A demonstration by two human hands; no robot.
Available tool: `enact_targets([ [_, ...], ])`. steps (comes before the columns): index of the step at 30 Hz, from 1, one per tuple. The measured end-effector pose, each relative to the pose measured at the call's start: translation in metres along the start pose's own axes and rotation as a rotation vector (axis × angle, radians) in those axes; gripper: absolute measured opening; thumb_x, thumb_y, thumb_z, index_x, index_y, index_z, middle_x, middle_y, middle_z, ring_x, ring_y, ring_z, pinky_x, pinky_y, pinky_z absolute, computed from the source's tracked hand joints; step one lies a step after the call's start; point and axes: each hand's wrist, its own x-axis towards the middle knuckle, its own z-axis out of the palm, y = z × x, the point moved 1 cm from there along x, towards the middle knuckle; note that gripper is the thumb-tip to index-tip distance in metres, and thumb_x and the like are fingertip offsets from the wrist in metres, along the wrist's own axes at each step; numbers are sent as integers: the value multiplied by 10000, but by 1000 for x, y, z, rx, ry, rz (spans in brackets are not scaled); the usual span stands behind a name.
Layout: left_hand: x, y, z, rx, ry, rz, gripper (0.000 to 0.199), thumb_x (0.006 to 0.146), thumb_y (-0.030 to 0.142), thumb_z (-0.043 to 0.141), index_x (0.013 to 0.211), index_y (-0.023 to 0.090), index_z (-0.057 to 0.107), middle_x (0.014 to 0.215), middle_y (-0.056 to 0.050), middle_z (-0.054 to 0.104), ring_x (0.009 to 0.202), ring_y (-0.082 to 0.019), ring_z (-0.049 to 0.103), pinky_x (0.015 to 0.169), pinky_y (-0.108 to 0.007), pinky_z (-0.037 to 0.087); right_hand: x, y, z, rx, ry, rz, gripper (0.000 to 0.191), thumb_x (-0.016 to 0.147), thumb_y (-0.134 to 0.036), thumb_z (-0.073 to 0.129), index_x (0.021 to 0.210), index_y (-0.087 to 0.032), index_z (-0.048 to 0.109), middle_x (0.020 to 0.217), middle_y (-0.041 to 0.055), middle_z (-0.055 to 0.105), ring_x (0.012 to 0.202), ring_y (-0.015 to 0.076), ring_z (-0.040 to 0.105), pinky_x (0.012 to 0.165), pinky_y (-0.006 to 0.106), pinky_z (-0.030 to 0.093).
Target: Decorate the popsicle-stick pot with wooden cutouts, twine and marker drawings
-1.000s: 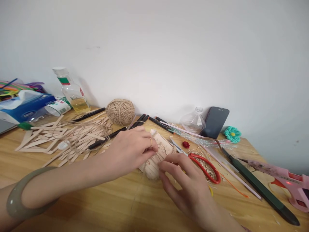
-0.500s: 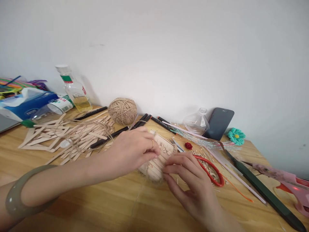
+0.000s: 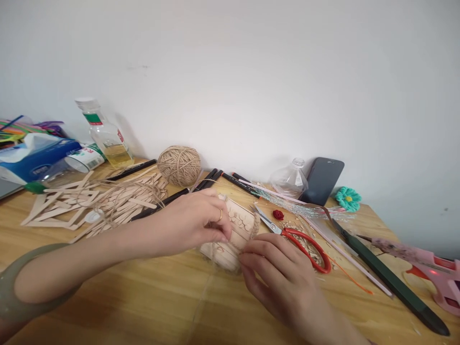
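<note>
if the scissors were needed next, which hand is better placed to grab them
Probably the right hand: the scissors lie on its side, red handles close to it. The left hand is across the wooden piece from them.

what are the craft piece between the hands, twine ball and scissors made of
Craft piece: probably wood, matte, in pale flat strips. Twine ball: likely jute, rough, from its coarse strands. Scissors: likely metal blades, given their shine; smooth red handles, perhaps plastic.

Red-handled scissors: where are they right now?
In the head view, the scissors lie right of centre, just beyond the right hand, with the red rose near their blades.
</note>
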Motion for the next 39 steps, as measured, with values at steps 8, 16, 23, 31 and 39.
enact_targets([
  [8, -3, 0, -1, 55, 0, 105, 171, 852, 124, 546, 764, 175, 683, 791, -12, 651, 805, -141, 539, 716, -234, 387, 2, -1, -3, -62, 1, -39, 100, 826, -63, 565, 877, -134, 614, 819, 41, 685, 793, 170, 574, 687, 294, 509],
  [16, -4, 3, -1, 142, -37, 119, 210, 885, 182, 502, 783, 149, 682, 806, -36, 650, 788, -155, 553, 686, -252, 399, 1, -2, -4, -38, -15, -59, 95, 818, -57, 548, 857, -97, 625, 817, 75, 671, 811, 183, 547, 734, 302, 518],
  [23, -1, 4, -6, 124, -96, 38, 158, 849, 162, 547, 798, 195, 692, 785, 3, 642, 745, -117, 572, 656, -203, 397, -2, -1, -4, -70, -3, -92, 115, 841, -75, 516, 854, -114, 623, 852, 70, 690, 845, 196, 574, 709, 292, 516],
  [31, 3, 3, -6, 178, -80, 34, 177, 806, 143, 516, 715, 176, 663, 743, 9, 650, 739, -125, 577, 665, -210, 405, 0, -1, -5, -94, 6, -115, 138, 840, -71, 503, 830, -130, 628, 837, 50, 710, 834, 186, 603, 720, 285, 517],
  [39, 5, 4, -7, 108, -89, -78, 160, 830, 146, 523, 788, 163, 677, 825, -15, 672, 783, -136, 606, 700, -220, 432, 1, 0, -5, -81, 5, -99, 132, 836, -69, 508, 821, -127, 625, 835, 48, 706, 828, 188, 597, 714, 286, 517],
])
